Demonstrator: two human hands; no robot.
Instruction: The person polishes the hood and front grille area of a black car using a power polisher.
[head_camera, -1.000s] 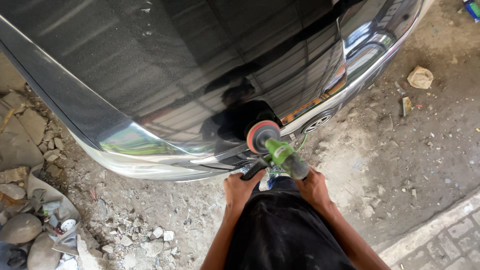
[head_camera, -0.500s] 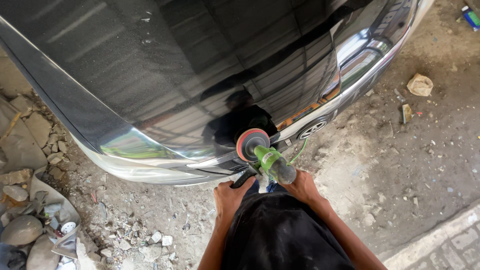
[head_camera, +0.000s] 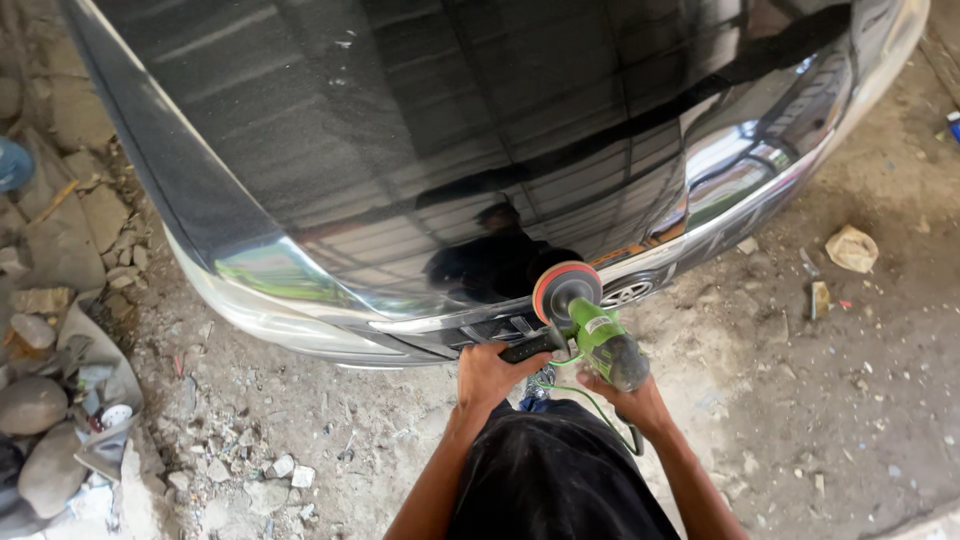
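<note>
Left hand (head_camera: 488, 374) wraps the black side handle (head_camera: 528, 348) of the green polisher (head_camera: 598, 340). Right hand (head_camera: 632, 400) grips under its rear body, fingers mostly hidden. Round red-rimmed pad (head_camera: 565, 288) apparently touches the glossy black hood (head_camera: 480, 130) at its near edge.

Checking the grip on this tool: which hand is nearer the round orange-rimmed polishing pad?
Left. The left hand grips the black side handle just below the round orange-rimmed polishing pad; the right hand holds the green body's rear end, farther back.
</note>
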